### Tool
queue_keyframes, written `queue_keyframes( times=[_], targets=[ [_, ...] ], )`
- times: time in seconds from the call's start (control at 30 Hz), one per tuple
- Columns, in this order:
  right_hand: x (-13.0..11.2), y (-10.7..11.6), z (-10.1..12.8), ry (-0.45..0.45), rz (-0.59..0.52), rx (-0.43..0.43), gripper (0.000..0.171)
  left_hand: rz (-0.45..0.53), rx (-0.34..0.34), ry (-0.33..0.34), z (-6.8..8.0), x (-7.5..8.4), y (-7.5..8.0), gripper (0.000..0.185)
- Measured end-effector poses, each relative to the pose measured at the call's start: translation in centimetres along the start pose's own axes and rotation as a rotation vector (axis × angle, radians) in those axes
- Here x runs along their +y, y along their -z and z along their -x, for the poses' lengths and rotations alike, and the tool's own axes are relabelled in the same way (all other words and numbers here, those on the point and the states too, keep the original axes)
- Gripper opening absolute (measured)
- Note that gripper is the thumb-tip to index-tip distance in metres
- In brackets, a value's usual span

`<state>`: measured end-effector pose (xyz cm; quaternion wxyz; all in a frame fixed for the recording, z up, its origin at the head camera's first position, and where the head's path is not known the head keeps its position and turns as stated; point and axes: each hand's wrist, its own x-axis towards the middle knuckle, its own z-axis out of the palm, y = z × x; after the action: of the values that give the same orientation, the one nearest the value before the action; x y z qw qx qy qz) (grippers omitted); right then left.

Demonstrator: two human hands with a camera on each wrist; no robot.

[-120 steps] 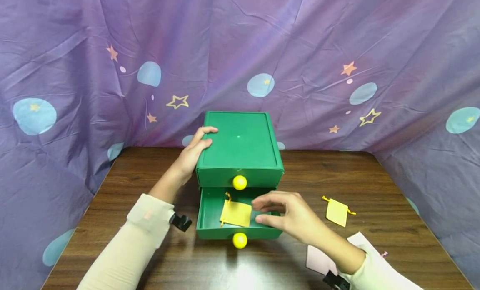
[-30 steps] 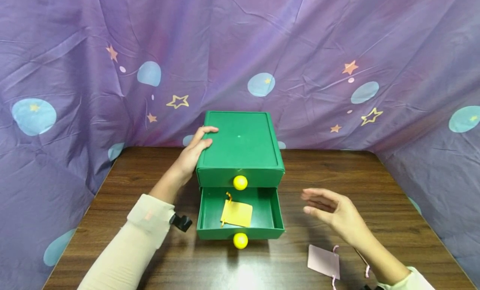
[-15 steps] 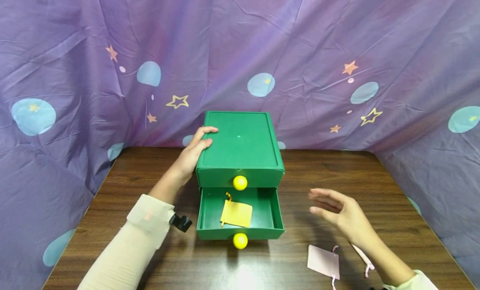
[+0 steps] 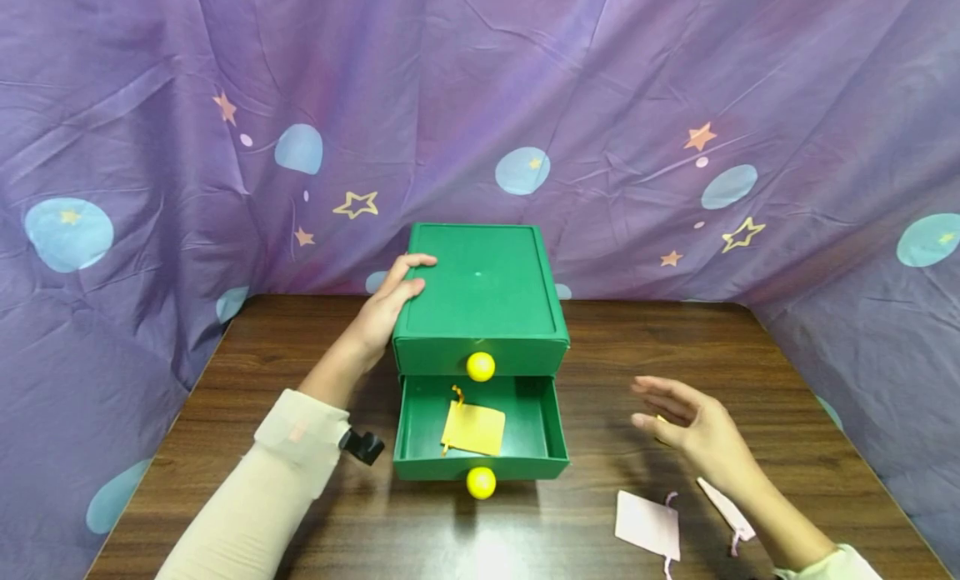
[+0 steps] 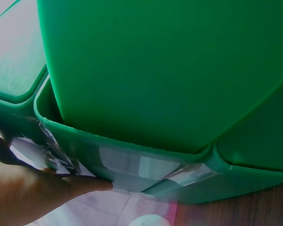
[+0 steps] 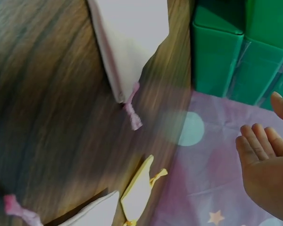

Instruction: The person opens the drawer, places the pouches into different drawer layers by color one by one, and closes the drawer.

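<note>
1. Steadies the green drawer box [image 4: 480, 288] with the left grip [image 4: 386, 301]: thumb on the lid edge, fingers laid straight along the side wall, pressing rather than clamping.
2. Hovers the right grip [image 4: 693, 430] above the tabletop [image 4: 637, 338], fingers apart and straight, holding nothing and touching nothing.
3. Looks like a reach for the loose yellow pouch [image 6: 137, 193]. It lies flat on the wood right beneath the right grip, almost hidden by it from the head view and plain only from the right wrist view.
4. Shows a second yellow pouch [image 4: 472, 427] already lying inside the pulled-out lower drawer [image 4: 435, 466], well off to the thumb side of the right grip.
5. Calls next, by this reading, for lowering the right grip onto the pouch under it and pinching the thin cloth or its drawstring, since a flat pouch gives little edge to catch on smooth wood.
6. Leaves a low, open path from there to the drawer, with only the front wall and its yellow knob [image 4: 481, 482] to lift over.
7. Keeps the upper drawer closed, its own knob [image 4: 481, 366] above the open one.
8. Finds two pink pouches close to the right wrist: one [image 4: 648, 524] flat, nearer the person, another [image 4: 723, 507] just beside the forearm. Either cord could snag on the sleeve.
9. Backs onto a purple cloth [image 4: 600, 105] with stars and pale discs, hung beyond both grips and out of the way.
</note>
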<state>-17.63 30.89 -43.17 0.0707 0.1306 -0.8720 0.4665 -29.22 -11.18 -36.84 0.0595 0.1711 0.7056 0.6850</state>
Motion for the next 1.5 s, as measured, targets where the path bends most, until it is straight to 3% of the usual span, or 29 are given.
queue_keyframes(
  times=[0.83,1.5],
  targets=[
    [3.0,0.9,0.3,-0.052,0.007,0.022,0.056,-0.004,0.004,-0.002,0.0,0.1,0.0,0.042],
    [4.6,1.5,0.6,-0.132,0.092,0.036,0.065,-0.014,-0.001,0.004,0.0,0.0,0.0,0.042]
  ],
)
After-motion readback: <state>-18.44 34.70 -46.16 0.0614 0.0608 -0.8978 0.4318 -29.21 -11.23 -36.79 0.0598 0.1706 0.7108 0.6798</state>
